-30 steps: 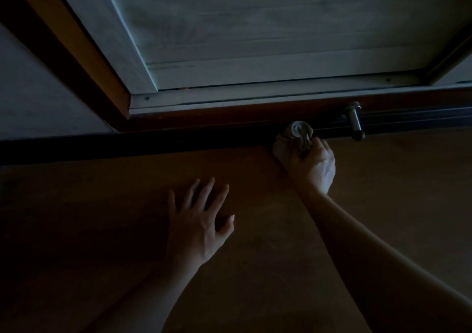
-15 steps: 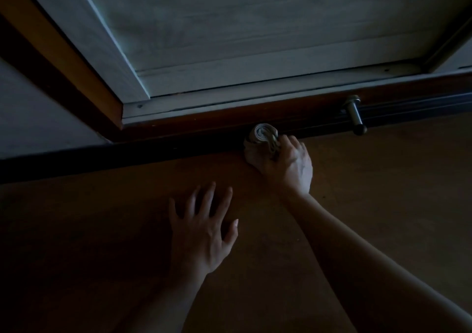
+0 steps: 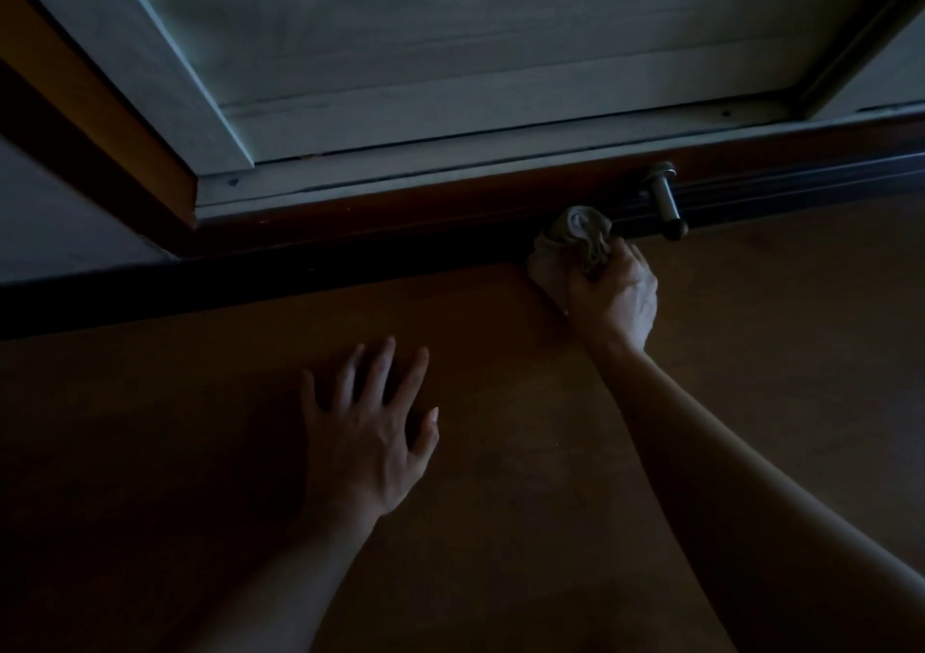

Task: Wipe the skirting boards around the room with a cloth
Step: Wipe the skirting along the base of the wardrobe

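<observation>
The room is dim. A dark skirting board runs across the view where the brown floor meets the wall. My right hand grips a bunched pale cloth and presses it against the board, just left of a metal door stop. My left hand lies flat on the floor with its fingers spread, nearer to me and left of the cloth.
A pale panelled door or window frame with an orange wooden edge rises above the board. The door stop sticks out from the board close to the cloth. The brown floor stretches to both sides.
My right hand slid the cloth left along the board half a second ago and has now brought it back right, close to the door stop. My left hand has stayed flat on the floor.
</observation>
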Action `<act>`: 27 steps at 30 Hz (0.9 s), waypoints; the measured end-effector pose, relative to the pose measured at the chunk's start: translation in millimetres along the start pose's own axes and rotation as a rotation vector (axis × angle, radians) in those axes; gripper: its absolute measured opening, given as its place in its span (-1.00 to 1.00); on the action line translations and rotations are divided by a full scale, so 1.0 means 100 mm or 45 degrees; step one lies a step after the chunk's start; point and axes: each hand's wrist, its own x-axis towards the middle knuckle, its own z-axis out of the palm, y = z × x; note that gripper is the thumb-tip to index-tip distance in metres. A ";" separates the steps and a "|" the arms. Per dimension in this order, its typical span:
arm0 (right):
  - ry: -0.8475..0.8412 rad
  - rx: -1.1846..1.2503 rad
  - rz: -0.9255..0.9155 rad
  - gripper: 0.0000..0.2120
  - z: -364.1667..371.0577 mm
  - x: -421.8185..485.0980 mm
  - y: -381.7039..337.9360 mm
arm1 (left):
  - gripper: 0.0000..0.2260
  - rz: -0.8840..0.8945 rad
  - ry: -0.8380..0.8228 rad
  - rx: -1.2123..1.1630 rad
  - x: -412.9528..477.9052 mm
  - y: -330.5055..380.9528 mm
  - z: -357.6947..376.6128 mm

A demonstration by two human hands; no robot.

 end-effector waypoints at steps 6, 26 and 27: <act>-0.047 0.030 -0.067 -0.57 0.00 -0.05 -0.06 | -0.40 -0.005 0.027 -0.024 0.00 -0.01 0.02; -0.123 -0.037 -0.322 -0.50 0.73 -0.78 -0.93 | -0.49 0.070 0.134 -0.015 -0.04 -0.04 0.06; -0.126 -0.029 -0.336 -0.50 0.77 -0.81 -0.97 | -0.51 0.074 0.144 -0.024 -0.04 -0.04 0.06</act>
